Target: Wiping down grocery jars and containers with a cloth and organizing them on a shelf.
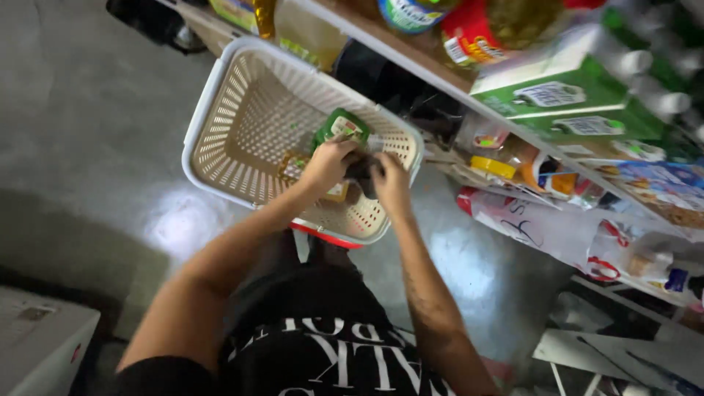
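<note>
Two hands: left hand [328, 163] and right hand [389, 183] are closed together on a small dark item [361, 172], low inside the basket [220, 95].
Green packet [342, 126]: just behind the hands, in the basket.
Risk: item may slip, because the grip is crowded.
Floor [88, 110]: grey, shiny.
Shelves [513, 125]: full of groceries.
</note>
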